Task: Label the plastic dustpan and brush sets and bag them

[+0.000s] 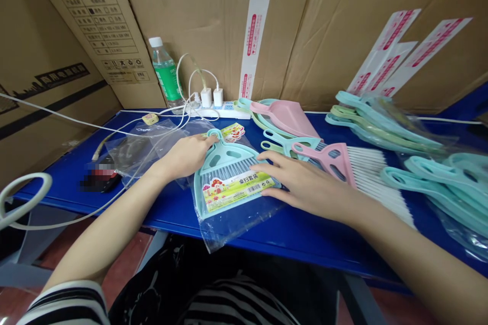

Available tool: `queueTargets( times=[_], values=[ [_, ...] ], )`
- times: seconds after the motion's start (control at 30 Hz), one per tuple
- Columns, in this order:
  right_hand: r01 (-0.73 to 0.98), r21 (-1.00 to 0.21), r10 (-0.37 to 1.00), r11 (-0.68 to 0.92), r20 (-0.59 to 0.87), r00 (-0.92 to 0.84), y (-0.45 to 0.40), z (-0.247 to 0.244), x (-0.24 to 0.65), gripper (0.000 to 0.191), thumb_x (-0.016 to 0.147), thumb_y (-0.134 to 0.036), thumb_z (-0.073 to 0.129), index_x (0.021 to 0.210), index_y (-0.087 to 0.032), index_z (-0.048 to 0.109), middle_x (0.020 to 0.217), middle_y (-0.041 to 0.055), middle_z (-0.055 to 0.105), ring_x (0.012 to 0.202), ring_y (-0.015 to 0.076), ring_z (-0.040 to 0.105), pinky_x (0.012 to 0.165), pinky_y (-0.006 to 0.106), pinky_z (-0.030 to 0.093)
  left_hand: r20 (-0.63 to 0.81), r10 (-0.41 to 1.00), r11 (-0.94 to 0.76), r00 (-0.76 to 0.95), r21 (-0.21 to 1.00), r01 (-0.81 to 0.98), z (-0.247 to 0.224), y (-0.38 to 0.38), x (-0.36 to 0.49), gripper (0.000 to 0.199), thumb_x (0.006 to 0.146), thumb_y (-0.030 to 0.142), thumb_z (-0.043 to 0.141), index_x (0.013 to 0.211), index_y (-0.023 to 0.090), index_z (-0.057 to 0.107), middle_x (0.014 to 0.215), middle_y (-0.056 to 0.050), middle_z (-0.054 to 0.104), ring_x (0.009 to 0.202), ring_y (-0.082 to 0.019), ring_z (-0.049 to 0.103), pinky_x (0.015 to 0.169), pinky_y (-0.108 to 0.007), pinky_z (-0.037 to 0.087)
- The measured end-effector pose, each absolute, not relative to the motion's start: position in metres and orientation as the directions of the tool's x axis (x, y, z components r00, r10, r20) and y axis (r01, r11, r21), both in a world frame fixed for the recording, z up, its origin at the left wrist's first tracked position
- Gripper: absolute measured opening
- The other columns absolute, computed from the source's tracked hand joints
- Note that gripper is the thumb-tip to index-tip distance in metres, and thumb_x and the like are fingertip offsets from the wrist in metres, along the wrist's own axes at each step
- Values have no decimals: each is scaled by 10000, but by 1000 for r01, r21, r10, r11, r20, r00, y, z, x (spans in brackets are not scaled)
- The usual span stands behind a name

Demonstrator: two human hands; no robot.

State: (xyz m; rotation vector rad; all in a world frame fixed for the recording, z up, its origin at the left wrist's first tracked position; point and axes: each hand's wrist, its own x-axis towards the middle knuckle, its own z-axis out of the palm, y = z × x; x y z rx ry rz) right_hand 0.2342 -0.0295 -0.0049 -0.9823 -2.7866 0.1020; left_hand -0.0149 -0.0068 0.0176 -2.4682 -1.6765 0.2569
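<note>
A light teal dustpan and brush set (224,157) lies in front of me with its handle pointing away. Its grey bristles show above a yellow printed label (236,192). Clear plastic bag (224,233) film spreads around its wide end; I cannot tell how far the bag covers it. My left hand (190,155) is closed at the handle. Spread fingers of my right hand (297,183) rest along the set's right side. Just beyond that hand lie a pink brush (328,157) with white bristles and a teal brush (290,142).
Pink dustpan (290,117) and others lie stacked at the back. Bagged teal sets (385,122) fill the right side. At left are a blurred dark object (99,175), white cables and plastic film. A bottle (166,76) and power strip (224,110) stand against cardboard (213,20).
</note>
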Motion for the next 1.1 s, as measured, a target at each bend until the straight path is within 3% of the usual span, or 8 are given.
queueTargets(
  times=[0.27,0.37,0.5,0.8,1.1],
  values=[
    [597,-57,594,800,221,-774,-33,-6,233,284,854,-180,609,1137,-186,637,1211,116,621,823,231,676,623,345,533,31,826,-554,563,-141,820,6,0,-22,412,861,17,391,1235,125,526,1207,-141,656,1132,-249,618,942,-401,515],
    [595,-63,593,801,215,-776,-32,-5,233,275,856,-193,618,1130,-188,641,1210,116,627,848,234,680,638,344,535,47,797,-591,602,-136,795,4,1,-24,417,854,5,382,1231,118,520,1209,-146,654,1149,-244,611,960,-408,507],
    [589,-72,590,805,201,-782,-31,-4,234,292,848,-222,656,1139,-194,642,1218,114,632,897,245,685,656,346,539,46,793,-595,608,-154,789,4,1,-24,417,849,2,376,1223,122,516,1212,-150,656,1153,-247,612,945,-409,515],
    [608,29,582,793,257,-772,-32,-8,228,236,848,-246,651,1075,-184,650,1124,95,666,790,232,690,601,333,503,38,801,-579,597,-200,790,7,-1,-21,362,893,52,375,1205,127,542,1142,-142,689,1088,-253,648,907,-417,530],
    [622,32,588,782,292,-754,-34,-10,225,221,834,-250,654,1045,-186,658,1090,83,681,779,234,696,574,321,475,23,806,-575,591,-201,793,8,-2,-21,367,902,47,386,1228,118,540,1149,-151,684,1097,-264,646,901,-412,531]
  ],
)
